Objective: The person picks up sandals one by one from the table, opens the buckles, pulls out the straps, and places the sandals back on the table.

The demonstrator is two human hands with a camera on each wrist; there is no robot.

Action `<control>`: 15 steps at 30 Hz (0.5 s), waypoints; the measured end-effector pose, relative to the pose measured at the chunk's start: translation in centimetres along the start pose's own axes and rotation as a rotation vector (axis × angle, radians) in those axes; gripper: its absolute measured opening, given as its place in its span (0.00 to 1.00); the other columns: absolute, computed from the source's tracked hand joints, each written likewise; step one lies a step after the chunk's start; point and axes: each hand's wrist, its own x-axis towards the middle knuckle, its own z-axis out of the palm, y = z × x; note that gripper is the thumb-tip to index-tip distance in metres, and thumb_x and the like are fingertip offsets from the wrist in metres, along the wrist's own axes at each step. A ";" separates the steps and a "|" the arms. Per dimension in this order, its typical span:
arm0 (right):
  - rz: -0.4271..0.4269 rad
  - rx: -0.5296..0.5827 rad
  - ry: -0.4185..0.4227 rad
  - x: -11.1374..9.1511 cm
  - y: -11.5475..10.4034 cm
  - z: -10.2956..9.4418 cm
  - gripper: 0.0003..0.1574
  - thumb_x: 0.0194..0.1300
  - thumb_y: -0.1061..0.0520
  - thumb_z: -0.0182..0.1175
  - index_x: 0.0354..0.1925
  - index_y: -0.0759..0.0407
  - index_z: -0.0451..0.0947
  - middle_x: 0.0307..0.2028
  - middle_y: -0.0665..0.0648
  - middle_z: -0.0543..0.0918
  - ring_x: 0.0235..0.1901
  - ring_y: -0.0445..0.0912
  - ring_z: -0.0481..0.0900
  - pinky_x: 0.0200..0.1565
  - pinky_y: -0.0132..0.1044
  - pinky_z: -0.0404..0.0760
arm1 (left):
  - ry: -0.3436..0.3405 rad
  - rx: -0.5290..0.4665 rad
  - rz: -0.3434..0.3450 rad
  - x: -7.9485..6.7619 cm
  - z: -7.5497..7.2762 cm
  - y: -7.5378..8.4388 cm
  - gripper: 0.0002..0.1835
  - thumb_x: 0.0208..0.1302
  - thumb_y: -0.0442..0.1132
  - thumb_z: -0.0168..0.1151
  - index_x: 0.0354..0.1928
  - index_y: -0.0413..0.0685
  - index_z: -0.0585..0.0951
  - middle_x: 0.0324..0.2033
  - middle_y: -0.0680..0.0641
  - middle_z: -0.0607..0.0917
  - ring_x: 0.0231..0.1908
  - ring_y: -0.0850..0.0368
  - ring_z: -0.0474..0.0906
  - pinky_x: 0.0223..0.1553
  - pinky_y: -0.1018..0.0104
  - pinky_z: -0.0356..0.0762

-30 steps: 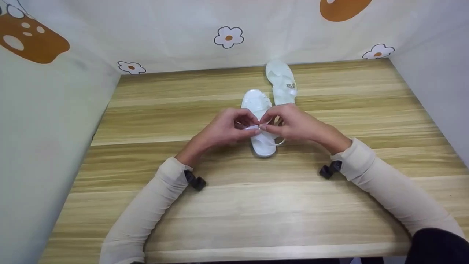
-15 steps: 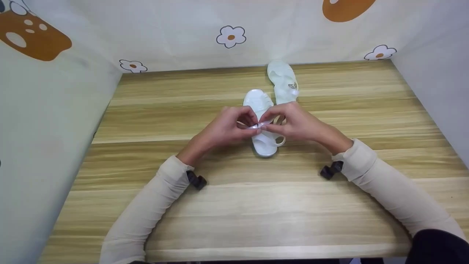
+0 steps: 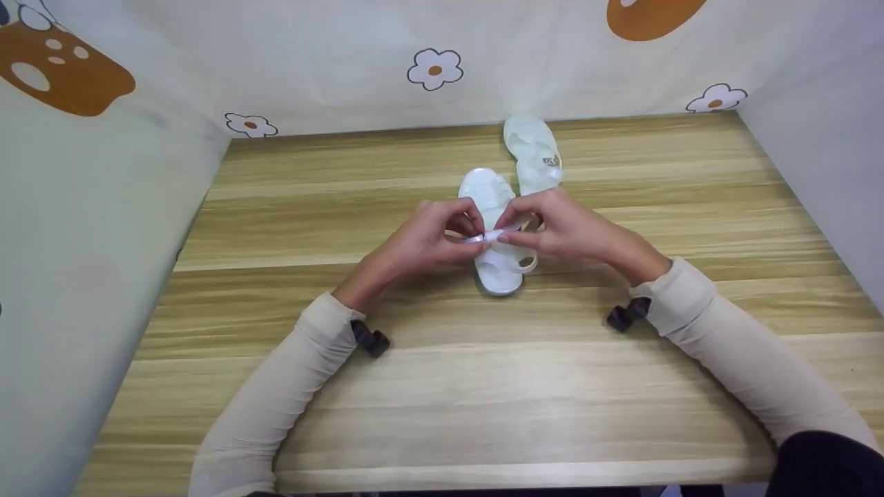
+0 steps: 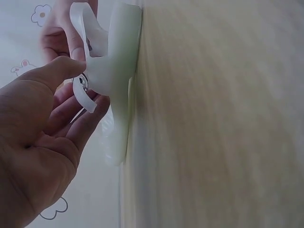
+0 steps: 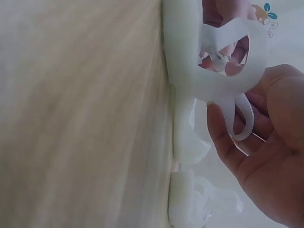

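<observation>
A white sandal (image 3: 500, 279) lies on the wooden table with its strap raised over the footbed. From the left, my left hand (image 3: 431, 238) pinches the strap at a small metal buckle (image 4: 81, 81). A strap end (image 4: 85, 100) sticks out beside that buckle in the left wrist view. On the other side my right hand (image 3: 563, 224) pinches the same strap between thumb and index finger. The strap forms a loop (image 5: 243, 116) by the right fingers in the right wrist view. My fingers partly cover the middle of the sandal.
A second white sandal (image 3: 532, 152) lies behind and to the right, near the back wall, with a small ornament on it. Pale walls (image 3: 331, 69) with printed flowers border the wooden table (image 3: 456, 400) at the back and sides.
My right hand has shifted slightly right and back, away from the left fingertips. More of the white strap shows between the two hands. The left hand has stayed nearly in place.
</observation>
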 end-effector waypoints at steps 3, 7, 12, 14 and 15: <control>0.007 0.014 -0.008 -0.1 0.0 -0.4 0.07 0.72 0.55 0.73 0.46 0.55 0.90 0.40 0.51 0.92 0.39 0.44 0.86 0.43 0.36 0.88 | -0.003 -0.007 0.003 0.0 0.0 0.0 0.11 0.66 0.37 0.78 0.44 0.46 0.84 0.42 0.49 0.92 0.46 0.57 0.90 0.57 0.58 0.89; 0.001 -0.022 -0.014 -0.1 0.3 -0.5 0.07 0.72 0.54 0.73 0.46 0.54 0.90 0.40 0.50 0.92 0.39 0.44 0.83 0.44 0.38 0.86 | -0.006 -0.001 0.010 0.0 0.0 0.0 0.11 0.66 0.38 0.78 0.44 0.46 0.84 0.43 0.48 0.92 0.47 0.57 0.90 0.59 0.57 0.88; -0.020 -0.045 0.006 0.0 0.4 -0.1 0.10 0.73 0.51 0.73 0.49 0.51 0.91 0.43 0.48 0.92 0.43 0.45 0.84 0.51 0.44 0.84 | 0.000 0.012 0.023 0.0 0.0 0.0 0.12 0.66 0.40 0.79 0.44 0.44 0.84 0.42 0.49 0.92 0.47 0.58 0.90 0.58 0.59 0.88; -0.040 -0.043 0.020 0.1 0.4 0.2 0.11 0.73 0.50 0.73 0.50 0.52 0.91 0.45 0.48 0.93 0.46 0.45 0.86 0.53 0.45 0.84 | 0.004 0.018 0.032 0.0 0.1 0.0 0.12 0.66 0.39 0.79 0.44 0.43 0.84 0.42 0.48 0.93 0.46 0.58 0.91 0.58 0.61 0.88; -0.047 -0.043 0.025 0.2 0.4 0.3 0.12 0.73 0.50 0.73 0.51 0.52 0.92 0.46 0.48 0.94 0.48 0.44 0.87 0.55 0.44 0.85 | 0.005 0.021 0.036 0.0 0.1 0.1 0.12 0.66 0.39 0.79 0.44 0.43 0.84 0.42 0.48 0.93 0.46 0.58 0.91 0.57 0.61 0.88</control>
